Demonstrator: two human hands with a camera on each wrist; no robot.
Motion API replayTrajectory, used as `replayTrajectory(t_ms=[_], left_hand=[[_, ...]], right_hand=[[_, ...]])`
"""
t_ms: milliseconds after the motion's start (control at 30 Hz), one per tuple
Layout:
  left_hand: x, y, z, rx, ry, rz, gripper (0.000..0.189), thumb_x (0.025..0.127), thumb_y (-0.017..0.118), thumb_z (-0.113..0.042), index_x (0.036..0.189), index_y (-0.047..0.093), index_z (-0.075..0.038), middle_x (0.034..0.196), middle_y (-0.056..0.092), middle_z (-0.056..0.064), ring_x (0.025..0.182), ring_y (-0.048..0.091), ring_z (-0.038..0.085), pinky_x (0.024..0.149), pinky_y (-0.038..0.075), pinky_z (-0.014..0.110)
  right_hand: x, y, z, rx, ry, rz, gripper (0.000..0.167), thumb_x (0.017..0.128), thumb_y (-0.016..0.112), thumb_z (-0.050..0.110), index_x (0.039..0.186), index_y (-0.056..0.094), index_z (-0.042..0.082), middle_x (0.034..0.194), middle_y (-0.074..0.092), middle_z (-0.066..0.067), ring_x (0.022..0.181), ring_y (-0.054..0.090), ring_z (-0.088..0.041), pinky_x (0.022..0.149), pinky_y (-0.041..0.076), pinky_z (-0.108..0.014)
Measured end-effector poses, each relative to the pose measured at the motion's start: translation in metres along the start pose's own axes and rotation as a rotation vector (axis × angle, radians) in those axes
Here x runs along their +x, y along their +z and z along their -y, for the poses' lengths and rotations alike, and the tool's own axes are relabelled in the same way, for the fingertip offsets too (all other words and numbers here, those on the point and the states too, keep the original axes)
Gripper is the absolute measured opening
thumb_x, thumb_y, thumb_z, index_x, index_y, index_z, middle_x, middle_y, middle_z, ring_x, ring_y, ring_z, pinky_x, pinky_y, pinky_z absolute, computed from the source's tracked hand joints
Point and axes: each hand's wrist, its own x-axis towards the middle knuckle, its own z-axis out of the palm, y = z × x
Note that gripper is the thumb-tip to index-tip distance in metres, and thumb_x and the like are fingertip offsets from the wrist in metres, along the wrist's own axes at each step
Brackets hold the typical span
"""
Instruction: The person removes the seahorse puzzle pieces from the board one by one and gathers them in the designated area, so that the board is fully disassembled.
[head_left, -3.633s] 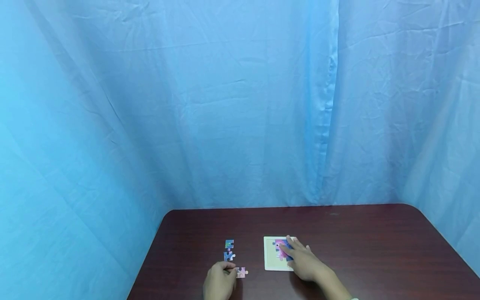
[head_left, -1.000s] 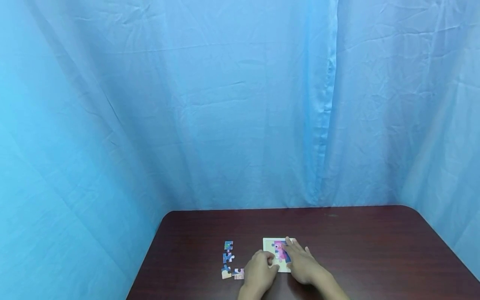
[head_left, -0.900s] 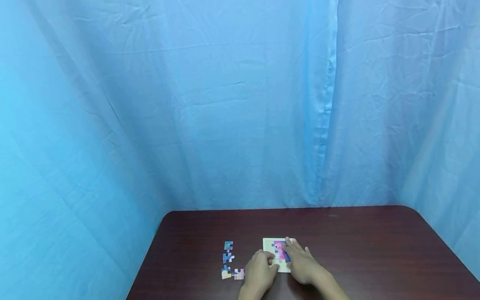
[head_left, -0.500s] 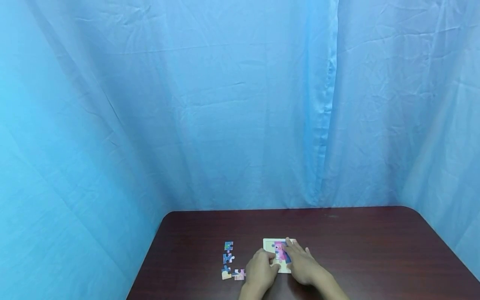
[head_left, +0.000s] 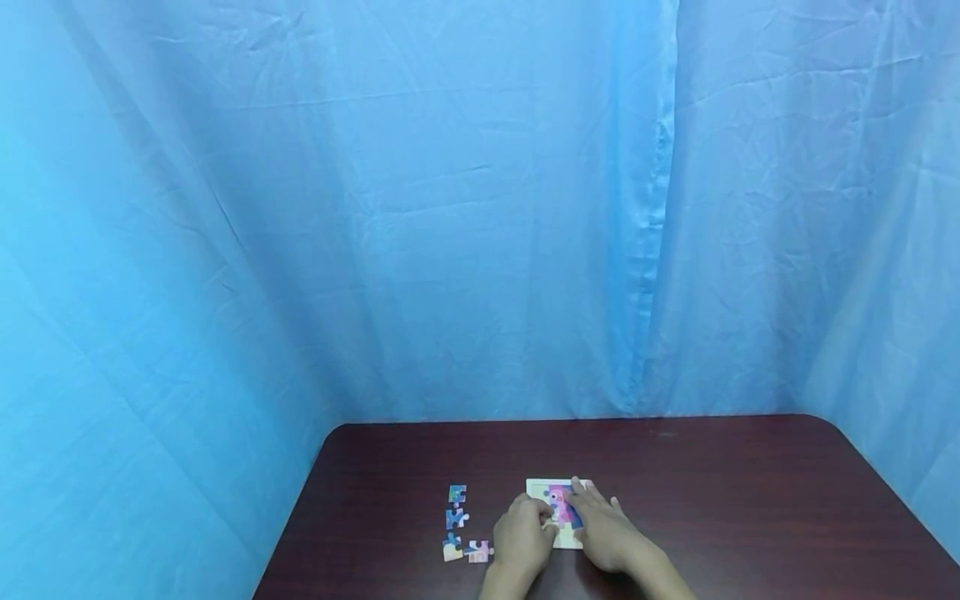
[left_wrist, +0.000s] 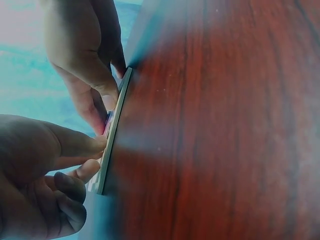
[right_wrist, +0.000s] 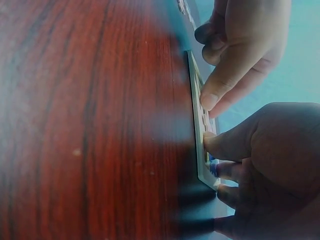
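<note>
A shallow pale puzzle tray (head_left: 536, 483) lies on the table, partly filled with pink and blue jigsaw pieces (head_left: 557, 496). My left hand (head_left: 521, 537) is at its left side, thumb and index finger pinching a puzzle piece low over the tray; the fingers mostly hide that piece. Straight fingers of my right hand (head_left: 611, 533) rest over the tray's right half and cover part of the picture. From the right wrist, the left thumb and finger meet right at the surface of the tray (right_wrist: 194, 95), beside the right thumb (right_wrist: 215, 142).
Left of the tray lie several loose jigsaw pieces: a blue-green one (head_left: 457, 494), a blue one (head_left: 454, 518), a blue and cream one (head_left: 452, 550) and a pinkish one (head_left: 478, 552). Blue curtains (head_left: 480, 250) hang behind the dark red wooden table (head_left: 735, 500).
From beside the loose pieces, my left hand has moved right to the tray; over the last second it has shifted only slightly. My right hand has stayed on the tray.
</note>
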Motion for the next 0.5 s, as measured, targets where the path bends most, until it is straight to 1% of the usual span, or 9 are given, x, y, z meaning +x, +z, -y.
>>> replayTrajectory(t_ms=[133, 267, 500], left_hand=[[0.0013, -0.0002, -0.0011, 0.007, -0.004, 0.004, 0.016, 0.077, 0.088, -0.016, 0.091, 0.08, -0.016, 0.081, 0.064, -0.006, 0.069, 0.059, 0.007, 0.063, 0.049, 0.029], [0.0017, 0.0007, -0.0022, 0.015, -0.009, 0.007, 0.012, 0.079, 0.087, -0.016, 0.088, 0.078, -0.016, 0.081, 0.063, -0.007, 0.068, 0.059, 0.007, 0.062, 0.049, 0.029], [0.0024, 0.0029, -0.0023, 0.024, -0.004, 0.0, 0.012, 0.082, 0.086, -0.013, 0.085, 0.075, -0.017, 0.079, 0.062, -0.008, 0.065, 0.058, 0.006, 0.06, 0.048, 0.028]], right_hand=[[-0.0008, 0.0015, -0.0009, 0.022, -0.012, -0.006, 0.054, 0.1, 0.063, 0.006, 0.152, 0.051, -0.001, 0.172, 0.03, -0.024, 0.161, 0.022, -0.048, 0.124, 0.011, -0.078], [-0.0014, 0.0041, -0.0037, 0.028, -0.038, -0.023, 0.055, 0.099, 0.063, 0.006, 0.151, 0.05, -0.004, 0.17, 0.031, -0.028, 0.16, 0.023, -0.05, 0.121, 0.013, -0.08], [-0.0019, 0.0017, -0.0023, 0.018, -0.019, -0.024, 0.052, 0.1, 0.063, 0.005, 0.151, 0.052, -0.002, 0.171, 0.032, -0.024, 0.161, 0.024, -0.048, 0.123, 0.013, -0.078]])
